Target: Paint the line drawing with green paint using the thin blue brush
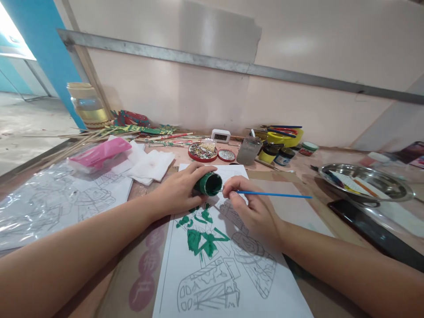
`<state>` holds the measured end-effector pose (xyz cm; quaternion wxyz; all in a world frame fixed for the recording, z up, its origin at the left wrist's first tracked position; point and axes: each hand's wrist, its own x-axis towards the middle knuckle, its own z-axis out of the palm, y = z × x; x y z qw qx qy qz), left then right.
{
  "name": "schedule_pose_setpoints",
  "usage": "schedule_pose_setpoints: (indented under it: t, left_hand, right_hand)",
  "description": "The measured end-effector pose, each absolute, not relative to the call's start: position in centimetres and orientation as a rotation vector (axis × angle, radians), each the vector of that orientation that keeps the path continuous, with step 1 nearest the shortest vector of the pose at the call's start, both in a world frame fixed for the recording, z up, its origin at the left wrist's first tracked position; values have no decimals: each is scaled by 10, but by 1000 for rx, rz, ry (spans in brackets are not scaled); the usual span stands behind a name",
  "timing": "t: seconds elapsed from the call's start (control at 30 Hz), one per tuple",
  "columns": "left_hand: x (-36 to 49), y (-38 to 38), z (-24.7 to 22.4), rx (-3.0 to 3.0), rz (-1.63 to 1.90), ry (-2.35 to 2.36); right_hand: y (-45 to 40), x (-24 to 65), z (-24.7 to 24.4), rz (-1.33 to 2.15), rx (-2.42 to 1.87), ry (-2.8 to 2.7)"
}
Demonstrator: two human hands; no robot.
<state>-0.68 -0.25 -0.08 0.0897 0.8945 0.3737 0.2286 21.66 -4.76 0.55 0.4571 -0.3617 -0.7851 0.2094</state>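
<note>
My left hand [179,187] is wrapped round a green paint jar [212,183], tilted so its open mouth faces me. Just right of the jar, my right hand [250,203] pinches a thin blue paintbrush [274,194] near its tip end; the handle points right. The brush tip is close to the jar's mouth, and whether it touches the rim cannot be made out. Under both hands lies a white sheet [205,251] with pencil drawings, partly painted green below the jar. The right hand covers some of the drawing.
Plastic-covered drawings [43,203], a pink packet [101,154] and white tissues [152,165] lie left. Behind are a glitter dish [202,151], a cloudy water container [249,150] and paint jars [269,153]. A metal bowl [394,185] and black phone-like object [371,227] are right.
</note>
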Motion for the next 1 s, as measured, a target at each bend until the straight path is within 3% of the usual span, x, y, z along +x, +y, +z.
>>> schedule_pose_setpoints:
  t: [0.2, 0.47, 1.0]
  left_hand:
    - [-7, -3, 1, 2664, 681, 1101]
    - [-5, -5, 3, 2670, 702, 1089]
    - [-3, -5, 5, 2675, 677, 1090]
  right_hand:
    - [-47, 218, 4, 512, -903, -1905]
    - [-70, 225, 5, 752, -560, -1974]
    - [-76, 221, 13, 709, -356, -2282]
